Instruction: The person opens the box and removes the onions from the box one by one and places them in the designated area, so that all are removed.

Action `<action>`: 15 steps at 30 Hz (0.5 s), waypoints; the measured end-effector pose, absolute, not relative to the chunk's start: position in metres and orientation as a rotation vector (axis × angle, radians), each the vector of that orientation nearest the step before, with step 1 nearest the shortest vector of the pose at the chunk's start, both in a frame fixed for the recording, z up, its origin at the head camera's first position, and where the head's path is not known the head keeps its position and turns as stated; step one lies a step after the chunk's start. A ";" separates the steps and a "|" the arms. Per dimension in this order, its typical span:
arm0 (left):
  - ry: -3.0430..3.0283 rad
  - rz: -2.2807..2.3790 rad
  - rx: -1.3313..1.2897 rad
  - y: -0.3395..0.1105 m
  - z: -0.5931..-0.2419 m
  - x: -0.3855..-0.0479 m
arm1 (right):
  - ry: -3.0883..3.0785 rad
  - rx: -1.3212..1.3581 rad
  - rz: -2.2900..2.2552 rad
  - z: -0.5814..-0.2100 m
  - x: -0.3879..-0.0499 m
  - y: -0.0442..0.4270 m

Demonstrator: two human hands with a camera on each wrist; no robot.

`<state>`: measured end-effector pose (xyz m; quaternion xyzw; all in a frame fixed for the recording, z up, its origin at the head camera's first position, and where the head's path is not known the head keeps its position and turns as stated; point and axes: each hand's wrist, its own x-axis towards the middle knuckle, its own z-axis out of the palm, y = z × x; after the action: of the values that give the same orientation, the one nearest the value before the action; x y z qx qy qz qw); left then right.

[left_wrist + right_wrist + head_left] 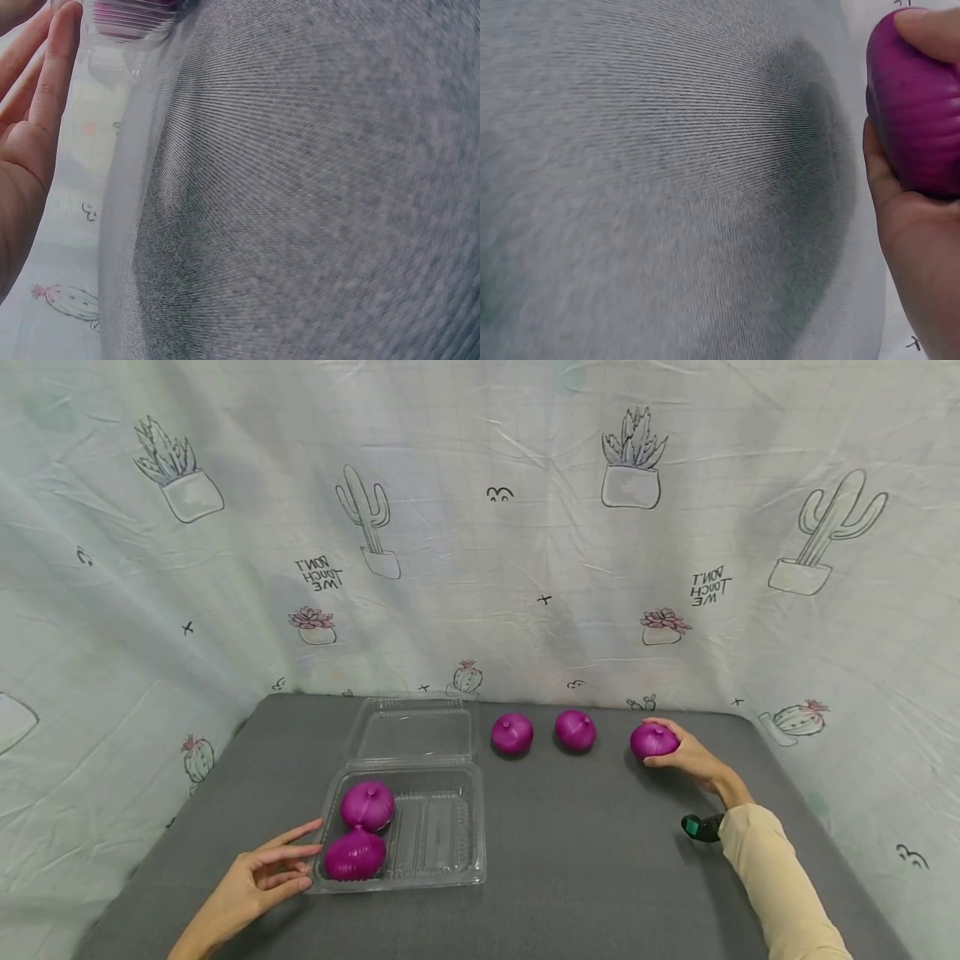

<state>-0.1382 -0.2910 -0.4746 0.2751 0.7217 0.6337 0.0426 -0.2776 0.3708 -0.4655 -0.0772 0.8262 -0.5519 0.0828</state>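
My right hand grips a purple onion at the right rear of the grey table, thumb on one side and fingers on the other. In the right wrist view the onion fills the hand, and a dark shadow lies on the cloth beside it. At the left, my left hand touches the left edge of a clear plastic clamshell box with extended fingers. Two purple onions, one behind and one in front, sit in the left half of its base.
The box's clear lid lies folded back behind the base. Two more purple onions, one left and one right, rest along the back of the grey table. A patterned white curtain surrounds the table's back and sides.
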 end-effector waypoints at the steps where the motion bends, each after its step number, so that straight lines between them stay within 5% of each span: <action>1: 2.207 1.937 0.834 -0.291 -0.474 -0.138 | 2.467 -0.230 -1.663 -0.466 -0.279 0.370; 15: 2.201 1.904 0.696 -0.291 -0.471 -0.135 | 2.528 -0.222 -1.665 -0.477 -0.296 0.363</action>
<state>-0.1353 -0.2909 -0.4706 0.2318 0.7335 0.6345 0.0743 -0.2964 0.3632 -0.4774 -0.0730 0.8317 -0.5478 0.0531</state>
